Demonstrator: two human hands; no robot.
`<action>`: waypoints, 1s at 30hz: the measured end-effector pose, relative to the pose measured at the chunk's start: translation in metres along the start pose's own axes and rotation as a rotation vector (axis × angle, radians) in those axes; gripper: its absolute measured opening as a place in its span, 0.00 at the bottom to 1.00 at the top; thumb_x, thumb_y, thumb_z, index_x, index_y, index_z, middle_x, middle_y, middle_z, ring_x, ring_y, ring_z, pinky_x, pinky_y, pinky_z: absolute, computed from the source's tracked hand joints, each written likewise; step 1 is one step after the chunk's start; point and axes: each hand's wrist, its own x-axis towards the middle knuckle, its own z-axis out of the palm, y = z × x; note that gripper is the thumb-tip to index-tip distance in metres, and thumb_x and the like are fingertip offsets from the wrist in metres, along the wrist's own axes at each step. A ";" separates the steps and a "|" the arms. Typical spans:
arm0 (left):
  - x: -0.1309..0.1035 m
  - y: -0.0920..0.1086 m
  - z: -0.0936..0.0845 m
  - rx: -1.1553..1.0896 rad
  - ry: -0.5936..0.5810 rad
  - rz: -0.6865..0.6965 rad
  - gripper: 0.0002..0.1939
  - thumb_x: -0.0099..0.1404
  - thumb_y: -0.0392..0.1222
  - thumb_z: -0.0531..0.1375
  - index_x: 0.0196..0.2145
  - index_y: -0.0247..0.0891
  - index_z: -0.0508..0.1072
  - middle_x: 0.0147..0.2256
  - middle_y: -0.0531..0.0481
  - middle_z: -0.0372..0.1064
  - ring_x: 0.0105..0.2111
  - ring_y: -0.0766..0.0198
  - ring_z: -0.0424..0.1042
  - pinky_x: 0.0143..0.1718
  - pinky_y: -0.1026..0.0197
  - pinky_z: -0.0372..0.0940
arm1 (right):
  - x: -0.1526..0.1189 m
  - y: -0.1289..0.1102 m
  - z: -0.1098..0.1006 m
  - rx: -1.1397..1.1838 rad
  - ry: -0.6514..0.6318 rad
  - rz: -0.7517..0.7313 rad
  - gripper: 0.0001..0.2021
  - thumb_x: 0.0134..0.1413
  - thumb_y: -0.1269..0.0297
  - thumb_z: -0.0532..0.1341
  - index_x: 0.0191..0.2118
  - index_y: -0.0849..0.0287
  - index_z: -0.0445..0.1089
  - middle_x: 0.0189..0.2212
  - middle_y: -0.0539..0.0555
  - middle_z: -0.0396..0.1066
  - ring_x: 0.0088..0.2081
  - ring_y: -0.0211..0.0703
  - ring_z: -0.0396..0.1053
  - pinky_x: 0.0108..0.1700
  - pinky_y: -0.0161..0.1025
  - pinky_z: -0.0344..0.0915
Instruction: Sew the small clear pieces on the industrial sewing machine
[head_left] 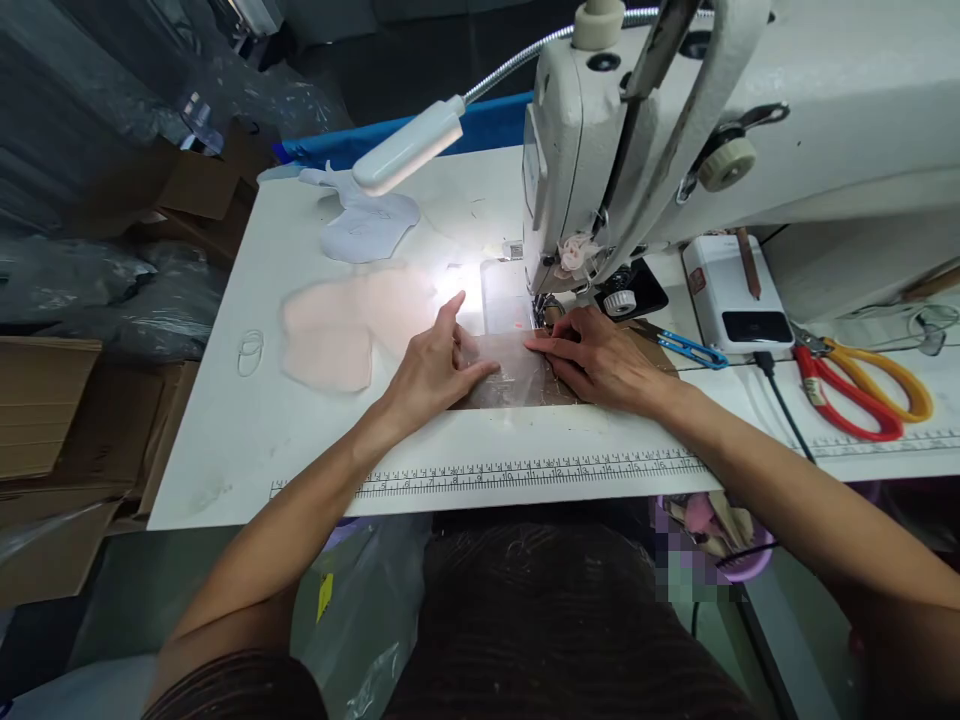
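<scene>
A sheer whitish sheet (517, 370) lies on the sewing machine's (570, 170) bed, just in front of the presser foot (538, 310); it looks thin and faintly glossy, with the brown surface (562, 393) showing through. The left hand (427, 365) is loosely spread, thumb against the sheet, index finger raised. The right hand (607, 360) lays its index fingertip there, other fingers bent; whether it pinches, I cannot tell.

Furnished with a white table (210, 450); set on a grey-green floor (150, 580); lit by a flexible-necked lamp (409, 148); flanked at left by cardboard boxes (41, 390) and clear plastic sheeting (172, 290)
</scene>
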 end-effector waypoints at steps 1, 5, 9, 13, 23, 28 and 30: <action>0.001 -0.002 -0.002 0.103 0.079 0.066 0.41 0.60 0.47 0.70 0.65 0.37 0.58 0.42 0.45 0.72 0.27 0.69 0.69 0.25 0.65 0.66 | -0.001 0.000 0.002 0.009 0.003 0.009 0.16 0.66 0.67 0.55 0.55 0.54 0.73 0.42 0.59 0.67 0.41 0.50 0.65 0.45 0.49 0.65; 0.006 -0.004 -0.011 0.156 0.039 0.525 0.19 0.64 0.51 0.66 0.49 0.40 0.76 0.45 0.44 0.73 0.35 0.64 0.72 0.29 0.63 0.68 | -0.003 -0.001 0.004 0.023 0.010 0.028 0.17 0.65 0.67 0.56 0.56 0.54 0.73 0.43 0.60 0.67 0.42 0.52 0.65 0.46 0.51 0.66; 0.006 -0.002 -0.006 -0.001 -0.264 0.785 0.09 0.68 0.48 0.64 0.41 0.42 0.79 0.39 0.48 0.76 0.35 0.66 0.74 0.36 0.61 0.70 | -0.002 -0.002 0.003 0.033 0.006 0.034 0.17 0.64 0.68 0.57 0.55 0.56 0.73 0.44 0.60 0.67 0.43 0.53 0.65 0.47 0.53 0.66; 0.001 0.001 0.005 -0.008 -0.284 0.734 0.07 0.70 0.43 0.61 0.39 0.41 0.79 0.36 0.48 0.76 0.33 0.67 0.74 0.32 0.62 0.69 | -0.002 -0.003 -0.001 0.108 0.015 0.062 0.16 0.63 0.68 0.57 0.54 0.53 0.75 0.44 0.59 0.68 0.44 0.53 0.67 0.49 0.53 0.67; -0.003 0.007 0.017 -0.076 0.104 0.435 0.01 0.68 0.34 0.58 0.37 0.36 0.70 0.26 0.55 0.70 0.21 0.73 0.62 0.22 0.67 0.59 | -0.002 -0.008 -0.014 0.426 0.137 0.212 0.12 0.54 0.76 0.56 0.36 0.58 0.76 0.33 0.53 0.75 0.34 0.44 0.72 0.39 0.43 0.69; -0.007 0.009 0.020 -0.129 0.075 0.296 0.05 0.63 0.30 0.58 0.36 0.37 0.68 0.20 0.61 0.62 0.18 0.74 0.56 0.20 0.67 0.55 | -0.002 -0.016 -0.014 0.451 0.005 -0.066 0.16 0.56 0.72 0.55 0.44 0.56 0.78 0.38 0.57 0.72 0.42 0.47 0.70 0.45 0.47 0.69; -0.007 0.009 0.018 -0.161 0.039 0.286 0.08 0.62 0.30 0.59 0.39 0.37 0.67 0.22 0.60 0.66 0.18 0.73 0.57 0.21 0.67 0.57 | -0.002 -0.016 -0.016 0.407 -0.081 -0.116 0.18 0.56 0.72 0.55 0.45 0.54 0.79 0.39 0.57 0.70 0.43 0.48 0.69 0.46 0.48 0.69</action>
